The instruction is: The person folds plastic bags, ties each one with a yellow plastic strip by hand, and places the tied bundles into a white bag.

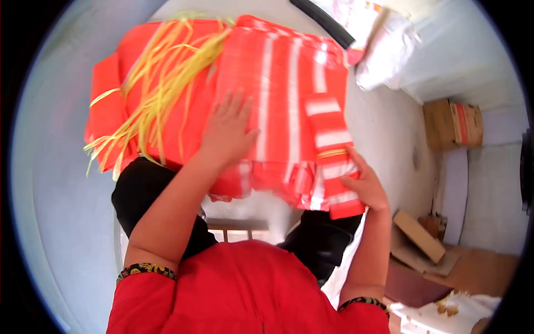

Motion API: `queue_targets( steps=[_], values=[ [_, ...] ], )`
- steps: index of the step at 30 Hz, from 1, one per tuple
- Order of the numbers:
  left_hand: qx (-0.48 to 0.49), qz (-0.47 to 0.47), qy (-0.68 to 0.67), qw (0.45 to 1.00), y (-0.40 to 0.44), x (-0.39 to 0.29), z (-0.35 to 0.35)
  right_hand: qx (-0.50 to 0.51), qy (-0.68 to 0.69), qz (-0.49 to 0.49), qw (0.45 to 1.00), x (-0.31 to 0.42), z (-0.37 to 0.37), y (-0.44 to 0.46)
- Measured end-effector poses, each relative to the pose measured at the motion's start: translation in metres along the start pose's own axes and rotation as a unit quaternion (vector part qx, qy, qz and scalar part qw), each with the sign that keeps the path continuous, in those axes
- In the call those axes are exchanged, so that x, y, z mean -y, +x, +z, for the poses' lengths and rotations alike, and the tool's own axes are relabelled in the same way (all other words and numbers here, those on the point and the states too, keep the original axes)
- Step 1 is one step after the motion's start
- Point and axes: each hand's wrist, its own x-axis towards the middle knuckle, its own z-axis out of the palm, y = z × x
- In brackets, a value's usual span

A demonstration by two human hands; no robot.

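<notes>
A stack of red-and-white striped plastic bags (278, 100) lies in front of me. My left hand (229, 131) rests flat on its left part, fingers spread and slightly blurred. On the stack's right edge is a narrow folded bundle of striped bags (332, 139), bound with a yellow tie. My right hand (364, 181) grips the lower right side of this bundle, thumb on top and index finger along the edge. Loose yellow plastic strips (172, 72) lie to the left, over plain red bags (192, 111). A folded red bundle (105, 94) with a yellow tie sits at the far left.
Behind the stack at the upper right are a black tube-like object (325, 23) and a shiny clear plastic wrapping (386, 55). Cardboard boxes (445, 125) stand to the right, with flattened cardboard (418, 236) lower down. My knees are under the stack's near edge.
</notes>
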Motion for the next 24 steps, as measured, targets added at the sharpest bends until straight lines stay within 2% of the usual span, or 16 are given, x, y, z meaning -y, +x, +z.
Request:
queue_targets(
  steps=[3,6,9,13,14,17,18,21,22,23,24],
  values=[
    [-0.01,0.016,0.048,0.999,0.002,0.003,0.014,-0.054,0.086,0.119,0.988,-0.037,-0.059,-0.06],
    [-0.022,0.029,0.079,0.996,0.003,0.005,0.02,-0.174,0.001,0.227,0.958,-0.09,-0.1,-0.13],
    [-0.031,0.032,0.103,0.994,0.004,0.001,0.019,-0.208,0.021,0.335,0.919,-0.09,-0.113,-0.192],
    [-0.05,0.056,0.108,0.991,0.009,0.019,0.036,-0.258,0.109,0.297,0.913,-0.128,-0.107,-0.257],
    [-0.057,0.067,0.112,0.99,0.01,0.025,0.039,-0.293,0.144,0.248,0.912,-0.14,-0.097,-0.268],
    [-0.063,0.077,0.123,0.987,0.009,0.023,0.038,-0.397,0.261,0.181,0.861,-0.163,-0.052,-0.281],
    [-0.067,0.081,0.124,0.987,0.009,0.026,0.04,-0.426,0.269,0.166,0.848,-0.195,-0.027,-0.285],
    [-0.075,0.087,0.122,0.986,0.009,0.029,0.042,-0.413,0.278,0.255,0.828,-0.266,0.065,-0.285],
    [-0.078,0.09,0.123,0.985,0.01,0.029,0.042,-0.398,0.227,0.267,0.848,-0.295,0.102,-0.287],
    [-0.08,0.093,0.125,0.985,0.009,0.03,0.042,-0.367,0.255,0.327,0.833,-0.317,0.135,-0.292],
    [-0.079,0.094,0.127,0.984,0.008,0.031,0.042,-0.341,0.323,0.347,0.811,-0.318,0.157,-0.292]
  ],
)
